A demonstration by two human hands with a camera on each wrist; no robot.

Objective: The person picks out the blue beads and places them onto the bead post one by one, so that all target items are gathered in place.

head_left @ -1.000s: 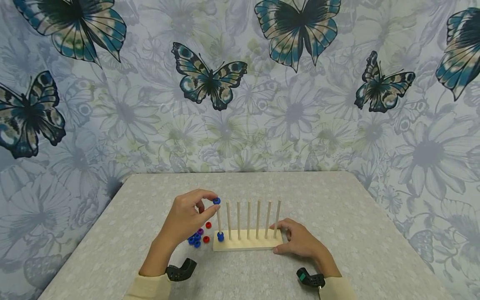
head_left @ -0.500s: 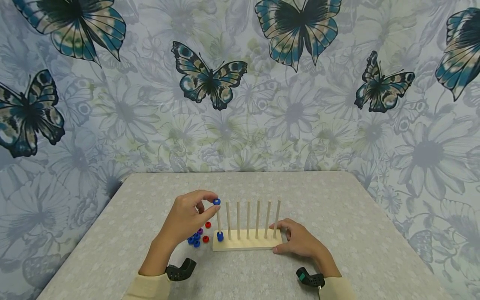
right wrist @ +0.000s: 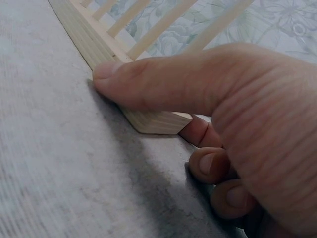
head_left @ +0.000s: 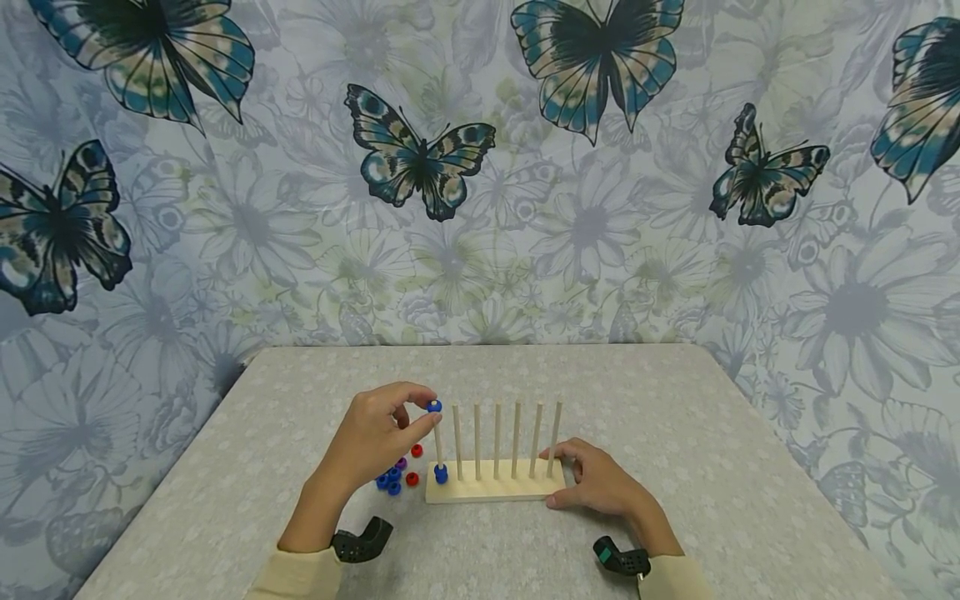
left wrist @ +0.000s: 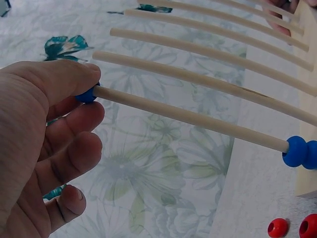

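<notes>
At the top of the leftmost upright wooden peg (head_left: pixel 438 443), left hand (head_left: pixel 375 427), the nearer one, has fingers (left wrist: pixel 88 118) pinching a blue bead (head_left: pixel 434 407) around the tip, peg running down to two stacked blue beads (head_left: pixel 441 475), right hand (head_left: pixel 602 481) gripping the wooden base (head_left: pixel 491 490) at its right end.

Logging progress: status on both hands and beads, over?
Left hand pinches blue bead at tip of leftmost peg; right hand grips wooden base. Two blue beads at peg's foot. No visible obstruction between.

Floral backdrop (head_left: pixel 585 225), printed teal butterflies (head_left: pixel 422 157), pale tabletop (head_left: pixel 652 400)
</notes>
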